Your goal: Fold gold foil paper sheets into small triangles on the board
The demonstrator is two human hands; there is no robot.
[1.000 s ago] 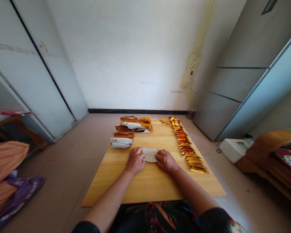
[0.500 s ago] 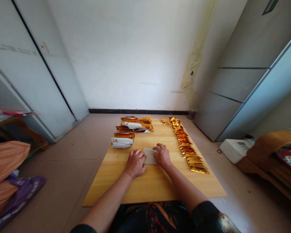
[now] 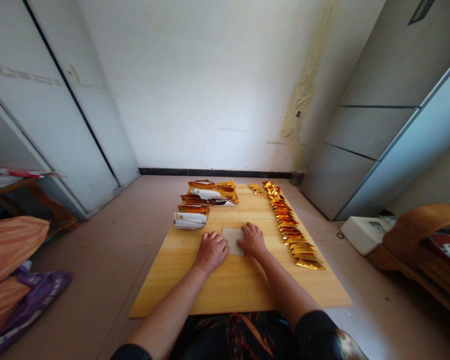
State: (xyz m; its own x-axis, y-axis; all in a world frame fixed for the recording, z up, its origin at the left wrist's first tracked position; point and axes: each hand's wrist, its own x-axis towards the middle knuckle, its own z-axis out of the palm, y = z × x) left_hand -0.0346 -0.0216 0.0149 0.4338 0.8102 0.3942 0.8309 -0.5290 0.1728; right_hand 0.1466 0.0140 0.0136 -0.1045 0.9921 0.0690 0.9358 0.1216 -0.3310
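Observation:
A pale, flat square sheet [image 3: 233, 241] lies on the wooden board [image 3: 232, 295] between my two hands. My left hand [image 3: 212, 251] rests at its left edge with the fingers curled together; what they hold, if anything, is hidden. On the right edge lies my right hand [image 3: 252, 240], fingers apart and bent, touching the sheet. Stacked white and gold packets [image 3: 190, 220] stand at the board's left side, beyond my left hand. Along the right side runs a long row of shiny gold packets [image 3: 290, 227], with a few small gold pieces [image 3: 255, 188] near its far end.
Behind the board is a white wall [image 3: 210, 100]. A grey fridge [image 3: 363, 125] stands at the right, above a white box [image 3: 363, 234] and a wooden seat [image 3: 427, 230]. Orange and purple bags [image 3: 15, 270] lie at the left, near grey cabinet doors [image 3: 78, 90].
The fingers of my left hand have drawn closer together and its thumb has tucked in. My right hand stays almost where it was on the sheet.

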